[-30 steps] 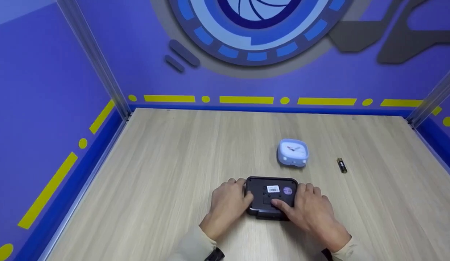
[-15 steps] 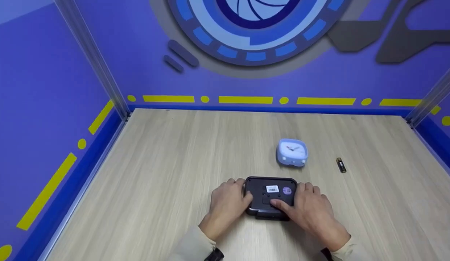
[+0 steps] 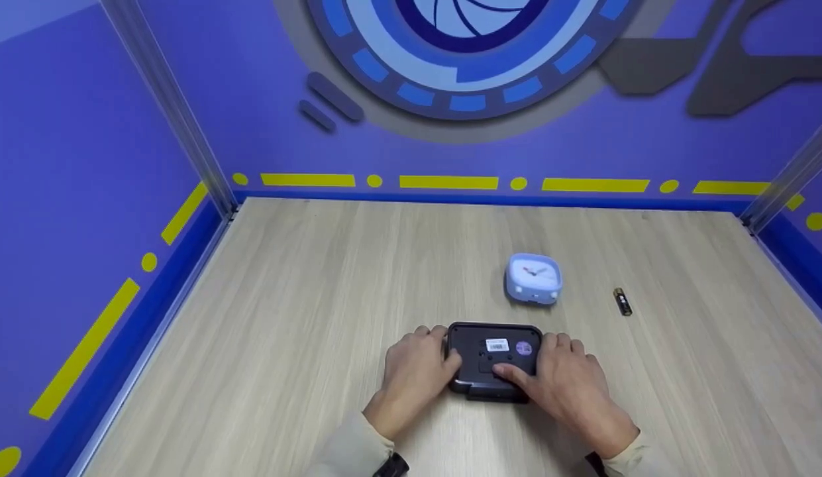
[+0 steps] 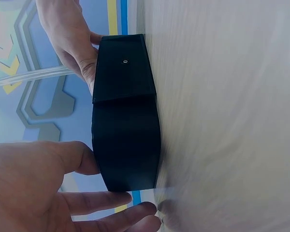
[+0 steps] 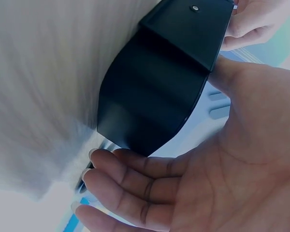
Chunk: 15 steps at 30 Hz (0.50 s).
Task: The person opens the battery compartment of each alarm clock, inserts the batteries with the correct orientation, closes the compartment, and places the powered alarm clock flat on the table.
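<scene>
A black clock (image 3: pixel 477 361) lies back side up on the table, with a barcode label (image 3: pixel 497 345) and a round purple sticker (image 3: pixel 524 348) on it. My left hand (image 3: pixel 416 364) grips its left side, thumb on the top edge and fingers against the side wall. On the opposite side my right hand (image 3: pixel 573 384) holds the clock, its thumb pressed on the small battery cover (image 3: pixel 485 366) in the back. Both wrist views show the clock's smooth black side (image 4: pixel 125 140) with a small screw; the clock's face is hidden underneath.
Beyond the black clock sits a light blue alarm clock (image 3: pixel 534 278), dial upward. To its right a black and gold battery (image 3: pixel 622 301) lies on the wood-look table (image 3: pixel 305 278). Blue-purple panels (image 3: pixel 450 159) wall in the back and sides.
</scene>
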### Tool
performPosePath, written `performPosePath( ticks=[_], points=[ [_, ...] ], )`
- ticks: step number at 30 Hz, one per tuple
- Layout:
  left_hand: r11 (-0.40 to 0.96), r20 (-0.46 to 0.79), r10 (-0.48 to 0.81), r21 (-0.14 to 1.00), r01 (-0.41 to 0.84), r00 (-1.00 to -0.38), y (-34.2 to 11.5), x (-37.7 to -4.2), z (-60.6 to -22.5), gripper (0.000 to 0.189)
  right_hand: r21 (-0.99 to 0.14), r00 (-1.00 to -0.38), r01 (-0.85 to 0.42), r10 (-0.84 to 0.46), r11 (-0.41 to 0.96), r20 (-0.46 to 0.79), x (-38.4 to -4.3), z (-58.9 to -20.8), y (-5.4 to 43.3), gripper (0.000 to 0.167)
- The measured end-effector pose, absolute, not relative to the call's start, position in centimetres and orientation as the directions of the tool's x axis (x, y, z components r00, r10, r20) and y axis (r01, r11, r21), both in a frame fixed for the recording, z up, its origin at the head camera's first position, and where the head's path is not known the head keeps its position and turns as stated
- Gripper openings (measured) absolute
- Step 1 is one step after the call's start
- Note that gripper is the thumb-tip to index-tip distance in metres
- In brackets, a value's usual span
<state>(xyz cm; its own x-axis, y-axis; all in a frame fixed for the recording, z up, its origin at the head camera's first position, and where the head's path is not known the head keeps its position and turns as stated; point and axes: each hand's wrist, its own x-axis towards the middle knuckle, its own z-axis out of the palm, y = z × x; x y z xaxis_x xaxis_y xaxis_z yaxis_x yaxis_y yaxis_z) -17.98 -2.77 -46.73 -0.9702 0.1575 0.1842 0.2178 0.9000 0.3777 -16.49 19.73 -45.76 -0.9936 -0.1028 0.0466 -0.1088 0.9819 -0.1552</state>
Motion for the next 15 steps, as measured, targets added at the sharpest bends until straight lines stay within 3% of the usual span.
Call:
performPosePath(
  ticks=[15],
  points=[
    [0.906,0.214,0.165,0.353,0.233,-0.963,-2.75,-17.84,-46.84,0.037,-0.141,-0.990,-0.124,-0.111,0.982,0.091,-16.32,-45.87,19.59,0.092]
  ],
)
